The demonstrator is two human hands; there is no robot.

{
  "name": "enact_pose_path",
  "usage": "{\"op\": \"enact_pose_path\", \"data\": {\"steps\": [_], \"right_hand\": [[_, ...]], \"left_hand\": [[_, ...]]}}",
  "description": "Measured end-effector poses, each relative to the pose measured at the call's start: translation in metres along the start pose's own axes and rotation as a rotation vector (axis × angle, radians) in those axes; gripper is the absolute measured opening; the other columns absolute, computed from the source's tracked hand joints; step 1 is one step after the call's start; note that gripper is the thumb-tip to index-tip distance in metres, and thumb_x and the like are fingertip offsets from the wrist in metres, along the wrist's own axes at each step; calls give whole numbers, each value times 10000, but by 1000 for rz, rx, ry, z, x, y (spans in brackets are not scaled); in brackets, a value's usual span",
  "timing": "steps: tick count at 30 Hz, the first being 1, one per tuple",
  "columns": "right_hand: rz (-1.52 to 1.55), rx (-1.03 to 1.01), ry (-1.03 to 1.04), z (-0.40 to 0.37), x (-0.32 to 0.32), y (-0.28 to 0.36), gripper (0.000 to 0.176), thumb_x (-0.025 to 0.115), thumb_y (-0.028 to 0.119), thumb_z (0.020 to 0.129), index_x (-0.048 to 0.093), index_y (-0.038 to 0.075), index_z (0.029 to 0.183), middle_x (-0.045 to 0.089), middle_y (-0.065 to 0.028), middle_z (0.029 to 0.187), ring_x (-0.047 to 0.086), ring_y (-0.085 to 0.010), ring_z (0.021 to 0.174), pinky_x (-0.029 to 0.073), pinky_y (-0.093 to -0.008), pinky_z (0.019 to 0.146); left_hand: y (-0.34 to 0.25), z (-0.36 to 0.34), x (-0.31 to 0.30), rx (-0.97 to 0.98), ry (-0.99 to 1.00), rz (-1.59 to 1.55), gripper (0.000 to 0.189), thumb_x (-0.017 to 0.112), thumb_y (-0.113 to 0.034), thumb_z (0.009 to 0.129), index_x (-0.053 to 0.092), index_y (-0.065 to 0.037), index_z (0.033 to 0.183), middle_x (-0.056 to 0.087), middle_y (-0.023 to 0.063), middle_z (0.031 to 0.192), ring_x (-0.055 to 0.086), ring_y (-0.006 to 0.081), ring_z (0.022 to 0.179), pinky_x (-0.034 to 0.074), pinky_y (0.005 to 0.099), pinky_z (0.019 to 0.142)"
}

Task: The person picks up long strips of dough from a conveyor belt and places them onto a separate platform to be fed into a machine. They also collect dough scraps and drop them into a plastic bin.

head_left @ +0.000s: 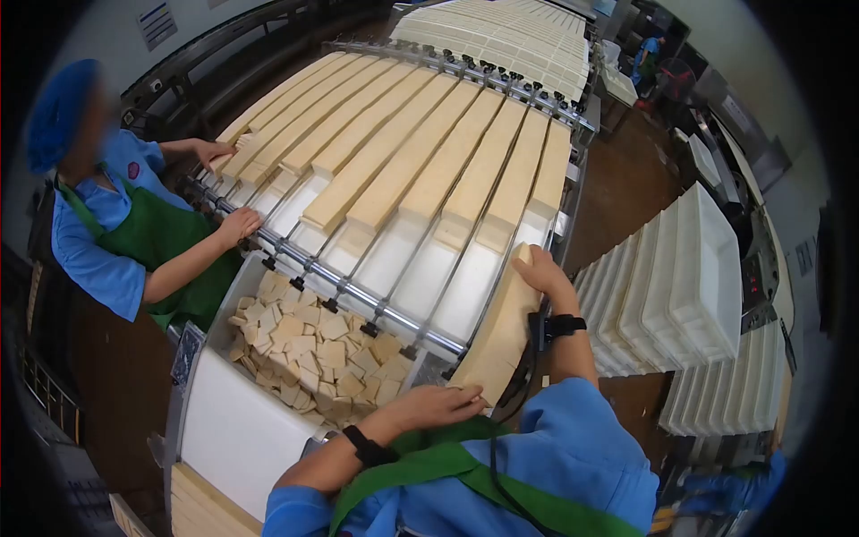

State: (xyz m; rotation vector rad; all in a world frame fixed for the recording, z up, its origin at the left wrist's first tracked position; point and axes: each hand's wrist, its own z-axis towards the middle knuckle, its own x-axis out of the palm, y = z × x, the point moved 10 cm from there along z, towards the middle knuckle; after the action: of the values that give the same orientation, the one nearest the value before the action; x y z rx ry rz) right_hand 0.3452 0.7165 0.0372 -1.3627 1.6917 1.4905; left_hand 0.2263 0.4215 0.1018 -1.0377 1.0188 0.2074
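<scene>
From the head camera, a workroom with a brown floor [649, 170] surrounds a white conveyor bed [394, 246], closed at its near end by a steel rail [358, 301]. Beyond the rail lie rows of cream slabs [420, 152]. Just past the rail's right end is the long slab [497, 327], slanting between the person's two hands. The right hand [539, 270] has its fingers curled over the far end, holding it; the left hand [440, 405] lays its fingers along the near end, though I cannot tell whether they grip underneath.

If the middle has no support, which is hidden, the slab could sag and crack, or slide from the left fingers. Knocking the rail's right end could chip its edge. The dark cable [519, 383] beside the slab might catch on it when the right wrist turns. Below the rail, a bin of broken pieces [313, 349] could take any crumbs. At the rail's left end, a co-worker [121, 215] rests one hand, so a swing that way risks a bump.
</scene>
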Motion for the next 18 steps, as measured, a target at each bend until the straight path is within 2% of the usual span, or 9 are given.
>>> {"op": "enact_pose_path", "data": {"steps": [2, 4, 5, 6, 9, 10, 13, 16, 18], "right_hand": [[-118, 31, -38, 6, -12, 4, 716, 514, 544, 817, 397, 65, 1336, 438, -242, 1306, 409, -429, 1208, 356, -467, 994], [-185, 61, -128, 14, -26, 5, 673, 491, 536, 848, 379, 125, 1368, 383, -200, 1372, 342, -416, 1263, 315, -523, 1009], [-196, 50, -186, 19, -28, 3, 674, 492, 531, 850, 377, 114, 1367, 359, -198, 1390, 320, -417, 1276, 300, -532, 1016], [-207, 37, -246, 25, -30, -1, 676, 492, 527, 853, 376, 103, 1367, 336, -195, 1408, 299, -418, 1288, 284, -540, 1024], [-202, -9, -289, 35, -25, -1, 725, 495, 531, 852, 330, 66, 1383, 246, -185, 1461, 214, -418, 1332, 242, -563, 1043], [-194, -24, -279, 36, -21, 0, 750, 497, 535, 850, 308, 52, 1392, 213, -181, 1478, 182, -418, 1348, 228, -570, 1049], [-112, 22, -259, 38, -9, -3, 824, 490, 549, 849, 217, 22, 1420, 127, -168, 1508, 75, -414, 1379, 186, -591, 1060], [-88, 50, -199, 42, -7, -3, 848, 488, 551, 849, 163, 36, 1439, 77, -169, 1517, 30, -416, 1384, 159, -593, 1069], [-79, 36, -173, 43, -8, -3, 848, 488, 548, 849, 162, 31, 1437, 74, -183, 1514, 34, -423, 1381, 151, -594, 1070]], "left_hand": [[33, 16, 33, -395, 274, -385, 330, 511, -217, 898, 475, -117, 1211, 586, 132, 1130, 631, 296, 859, 518, 316, 691], [40, 41, 22, -296, 175, -220, 320, 505, -154, 871, 468, -113, 1186, 486, 155, 1270, 625, 330, 874, 520, 355, 716], [45, 51, 21, -248, 130, -140, 319, 503, -123, 857, 464, -111, 1174, 436, 166, 1340, 622, 347, 881, 521, 375, 729], [52, 62, 31, -120, 88, 35, 328, 481, -71, 828, 453, -94, 1154, 289, 176, 1440, 613, 374, 888, 517, 417, 749], [65, 98, 19, -156, -67, 47, 292, 461, -53, 836, 454, -69, 1127, 268, 179, 1450, 616, 365, 877, 520, 412, 729], [73, 104, 24, -245, -23, 72, 265, 451, -47, 838, 475, -58, 1102, 254, 160, 1460, 616, 354, 888, 525, 400, 712], [71, 116, 20, -204, 37, 99, 229, 476, -57, 835, 500, -55, 1062, 282, 137, 1452, 615, 341, 900, 526, 389, 701], [70, 98, -8, -201, -69, -31, 208, 533, -85, 829, 540, -57, 1035, 420, 117, 1363, 615, 322, 902, 521, 381, 701], [78, 66, -35, -198, -306, -133, 242, 607, -63, 797, 565, -58, 1035, 548, 124, 1189, 623, 302, 843, 521, 350, 686]]}}
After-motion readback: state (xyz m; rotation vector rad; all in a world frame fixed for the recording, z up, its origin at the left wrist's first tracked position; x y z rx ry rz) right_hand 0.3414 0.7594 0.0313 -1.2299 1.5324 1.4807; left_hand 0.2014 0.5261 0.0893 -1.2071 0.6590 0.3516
